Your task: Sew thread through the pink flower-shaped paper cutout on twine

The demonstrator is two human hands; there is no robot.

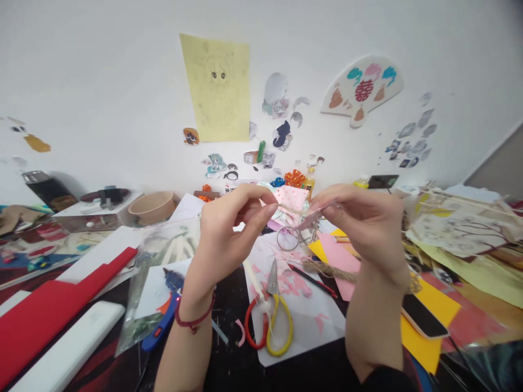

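Both hands are raised above a cluttered craft table. My left hand pinches one end of a small pink dotted paper piece bound with thin twine. Gripping its other end is my right hand, thumb and fingers closed on it. A metal key ring hangs just below the piece. A red string bracelet sits on my left wrist. Beneath the hands lie scissors with red and yellow handles on a white sheet strewn with pink scraps.
A coil of twine, a pink sheet, a red pencil and a phone on yellow paper lie at the right. At the left are a glue gun, a plastic bag, a red box and a paper bowl.
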